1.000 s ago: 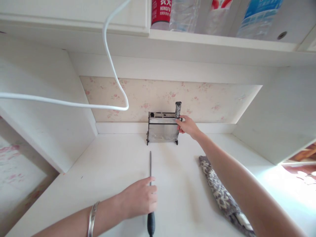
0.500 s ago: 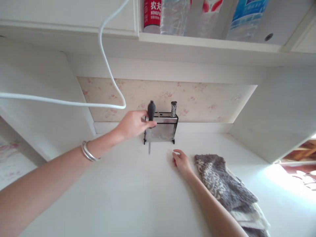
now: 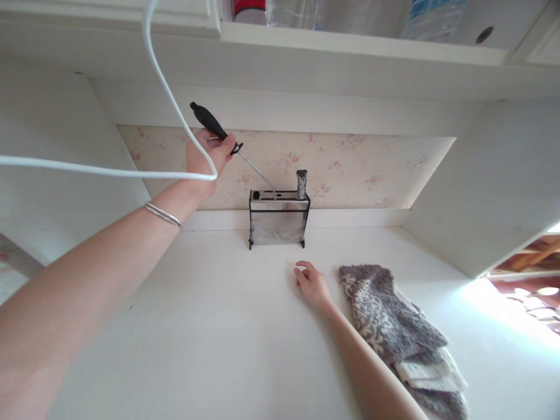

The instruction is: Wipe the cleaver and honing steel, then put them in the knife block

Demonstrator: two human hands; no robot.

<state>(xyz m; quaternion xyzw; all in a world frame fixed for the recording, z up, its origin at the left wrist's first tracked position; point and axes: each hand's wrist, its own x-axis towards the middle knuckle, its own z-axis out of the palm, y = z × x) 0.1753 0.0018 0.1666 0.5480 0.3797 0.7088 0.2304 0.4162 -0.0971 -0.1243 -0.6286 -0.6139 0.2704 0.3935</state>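
My left hand grips the black handle of a honing steel near its guard, above and left of a metal knife block. The thin rod slants down to the right, and its tip is at the top of the block; whether it is inside a slot I cannot tell. A knife with a grey, worn handle stands upright at the block's right end, its blade hidden. My right hand rests on the counter in front of the block, fingers loosely curved and apart, holding nothing.
A folded grey patterned towel lies right of my right arm on the white counter. A white cable crosses the view before my left hand. Overhead, a shelf holds bottles. Side panels flank the counter.
My left hand has moved up and left with the honing steel, which has gone from upright in front of the block to slanted with its tip at the block's top. My right hand stays put.
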